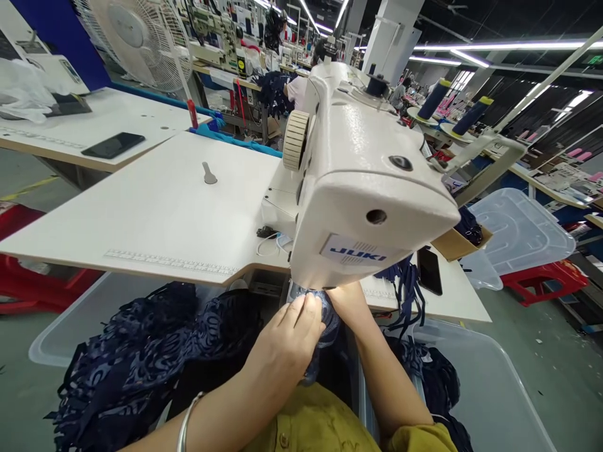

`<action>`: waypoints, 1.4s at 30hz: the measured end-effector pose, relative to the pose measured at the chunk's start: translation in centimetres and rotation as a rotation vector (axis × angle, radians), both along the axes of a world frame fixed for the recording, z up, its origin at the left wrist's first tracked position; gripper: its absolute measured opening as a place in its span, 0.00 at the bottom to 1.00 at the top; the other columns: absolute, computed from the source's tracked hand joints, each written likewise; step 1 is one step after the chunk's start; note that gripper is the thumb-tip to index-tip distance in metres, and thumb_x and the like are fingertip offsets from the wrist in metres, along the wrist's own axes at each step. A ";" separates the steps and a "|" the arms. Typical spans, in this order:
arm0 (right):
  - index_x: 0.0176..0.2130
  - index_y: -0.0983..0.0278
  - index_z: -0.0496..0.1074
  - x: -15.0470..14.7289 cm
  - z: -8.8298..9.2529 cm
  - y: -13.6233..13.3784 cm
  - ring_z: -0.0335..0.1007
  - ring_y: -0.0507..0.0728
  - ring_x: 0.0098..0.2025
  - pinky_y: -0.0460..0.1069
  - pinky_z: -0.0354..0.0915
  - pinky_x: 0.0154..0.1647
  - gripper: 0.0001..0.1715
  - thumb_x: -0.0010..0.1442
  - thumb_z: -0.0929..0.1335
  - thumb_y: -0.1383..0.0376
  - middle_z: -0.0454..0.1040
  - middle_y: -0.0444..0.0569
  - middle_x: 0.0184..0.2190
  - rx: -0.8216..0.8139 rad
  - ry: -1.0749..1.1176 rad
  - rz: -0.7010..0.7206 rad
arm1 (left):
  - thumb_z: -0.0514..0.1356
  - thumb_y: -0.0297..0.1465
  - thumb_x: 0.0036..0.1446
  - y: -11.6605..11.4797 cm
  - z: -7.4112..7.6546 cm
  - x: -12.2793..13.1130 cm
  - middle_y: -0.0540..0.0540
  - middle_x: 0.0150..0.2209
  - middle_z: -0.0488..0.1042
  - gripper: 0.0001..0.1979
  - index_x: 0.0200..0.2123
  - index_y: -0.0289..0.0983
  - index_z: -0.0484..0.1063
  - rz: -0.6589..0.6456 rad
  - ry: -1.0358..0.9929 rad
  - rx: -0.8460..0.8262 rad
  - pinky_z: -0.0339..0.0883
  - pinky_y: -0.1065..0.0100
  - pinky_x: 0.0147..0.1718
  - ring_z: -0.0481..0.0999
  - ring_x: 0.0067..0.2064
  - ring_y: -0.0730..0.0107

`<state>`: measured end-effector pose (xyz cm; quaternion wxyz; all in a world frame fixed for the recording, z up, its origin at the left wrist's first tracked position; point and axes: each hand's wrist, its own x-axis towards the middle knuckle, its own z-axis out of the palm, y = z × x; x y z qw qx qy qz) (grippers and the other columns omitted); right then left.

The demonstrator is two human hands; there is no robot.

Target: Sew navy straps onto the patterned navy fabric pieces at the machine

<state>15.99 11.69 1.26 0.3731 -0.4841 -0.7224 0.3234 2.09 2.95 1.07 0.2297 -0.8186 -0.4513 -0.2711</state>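
A white JUKI sewing machine [372,182] stands right in front of me, its head hiding the needle area. Under that head is a navy patterned garment piece [328,329], possibly part of a bra, hanging down towards my lap. My left hand [294,329] is closed on its near edge, fingertips pressed together on the cloth. Beside it on the right, my right hand [349,304] reaches in under the machine head at the cloth. The fingers of that hand are hidden by the machine, so its grip does not show.
Navy patterned garments [155,351] heap up in a clear bin at left; another clear bin [494,376] at right holds more. On the white table [169,207] lies a small metal piece [208,174]. Phones [429,270] and navy straps [407,292] lie about. A fan [136,37] stands behind.
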 end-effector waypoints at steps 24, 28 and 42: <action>0.40 0.62 0.76 -0.4 -0.5 0.4 0.70 0.63 0.48 0.59 0.62 0.55 0.13 0.54 0.65 0.64 0.78 0.50 0.35 0.023 0.057 -0.062 | 0.54 0.30 0.62 -0.4 -0.2 0.9 0.37 0.44 0.76 0.15 0.47 0.25 0.71 0.141 0.048 -0.042 0.69 0.64 0.42 0.75 0.43 0.62; 0.35 0.60 0.76 -0.4 -1.0 0.6 0.70 0.64 0.49 0.61 0.62 0.56 0.10 0.55 0.66 0.62 0.78 0.49 0.35 0.024 0.039 -0.041 | 0.53 0.31 0.63 -0.5 -0.1 0.7 0.38 0.44 0.76 0.15 0.47 0.27 0.71 0.151 0.037 -0.050 0.67 0.63 0.43 0.75 0.43 0.62; 0.38 0.62 0.75 -0.9 -0.4 0.4 0.72 0.62 0.44 0.57 0.65 0.51 0.12 0.54 0.65 0.64 0.78 0.49 0.31 0.026 0.164 -0.022 | 0.54 0.29 0.62 -0.3 -0.6 -0.2 0.39 0.43 0.77 0.14 0.47 0.26 0.70 0.028 -0.014 -0.002 0.65 0.65 0.43 0.74 0.43 0.63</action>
